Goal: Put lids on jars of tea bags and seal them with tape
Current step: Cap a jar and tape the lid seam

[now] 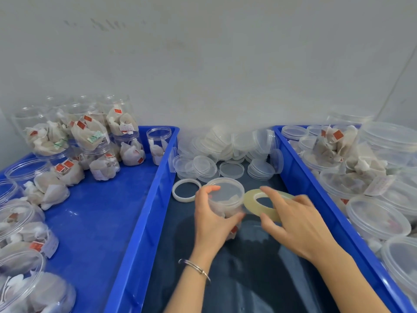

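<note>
A clear plastic jar of tea bags (225,199) stands upright in the middle, with a clear lid on top. My left hand (211,219) grips its side, fingers and thumb curled round it. A pale yellow roll of clear tape (253,199) is held right against the jar's right side, just under the lid. My right hand (295,219) holds this roll between forefinger and thumb. A pile of loose clear lids (225,154) lies behind the jar.
A blue bin (94,211) at left holds several filled jars (90,136). Another blue bin (300,177) at right holds more jars with lids. An empty white tape core (186,190) lies left of the jar. A grey wall stands behind.
</note>
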### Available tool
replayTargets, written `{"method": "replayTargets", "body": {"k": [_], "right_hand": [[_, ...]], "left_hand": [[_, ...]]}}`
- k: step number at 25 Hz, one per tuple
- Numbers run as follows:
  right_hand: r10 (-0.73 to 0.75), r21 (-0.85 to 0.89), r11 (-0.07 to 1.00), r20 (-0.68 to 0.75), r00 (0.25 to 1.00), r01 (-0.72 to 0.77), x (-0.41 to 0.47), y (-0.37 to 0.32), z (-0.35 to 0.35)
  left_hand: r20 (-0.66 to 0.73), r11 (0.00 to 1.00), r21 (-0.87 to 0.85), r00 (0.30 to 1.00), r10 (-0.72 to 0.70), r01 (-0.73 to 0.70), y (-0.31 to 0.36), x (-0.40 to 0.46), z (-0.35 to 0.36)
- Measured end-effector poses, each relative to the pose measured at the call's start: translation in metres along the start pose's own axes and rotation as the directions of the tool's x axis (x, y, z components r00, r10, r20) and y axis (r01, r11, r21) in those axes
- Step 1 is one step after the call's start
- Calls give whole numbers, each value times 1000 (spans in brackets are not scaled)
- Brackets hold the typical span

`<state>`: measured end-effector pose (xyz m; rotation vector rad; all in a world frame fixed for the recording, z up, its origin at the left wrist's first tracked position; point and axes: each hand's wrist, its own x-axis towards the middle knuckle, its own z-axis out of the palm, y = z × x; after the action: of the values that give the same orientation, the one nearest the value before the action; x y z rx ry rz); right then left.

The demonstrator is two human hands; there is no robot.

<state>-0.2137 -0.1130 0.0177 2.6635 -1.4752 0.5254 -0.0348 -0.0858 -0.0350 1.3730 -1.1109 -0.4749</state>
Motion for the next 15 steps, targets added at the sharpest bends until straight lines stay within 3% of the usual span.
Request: {"method": "replayTargets", "body": {"k": [4, 9, 12, 15], "right_hand": [[79, -171, 983, 32, 996, -72, -1, 5, 0], [238, -161, 961, 74, 969, -224, 7, 21, -1], [207, -120, 973, 98, 973, -195, 29, 15, 3], [99, 37, 993, 200, 975, -109, 50, 4, 12]], "left_hand": [[55, 999, -5, 998, -33, 34, -5, 3, -12], [91, 999, -25, 995, -44, 46, -7, 2, -20], [190, 998, -44, 981, -43, 52, -11, -4, -26], [286, 996, -58, 957, -41, 60, -11, -4, -35]]}}
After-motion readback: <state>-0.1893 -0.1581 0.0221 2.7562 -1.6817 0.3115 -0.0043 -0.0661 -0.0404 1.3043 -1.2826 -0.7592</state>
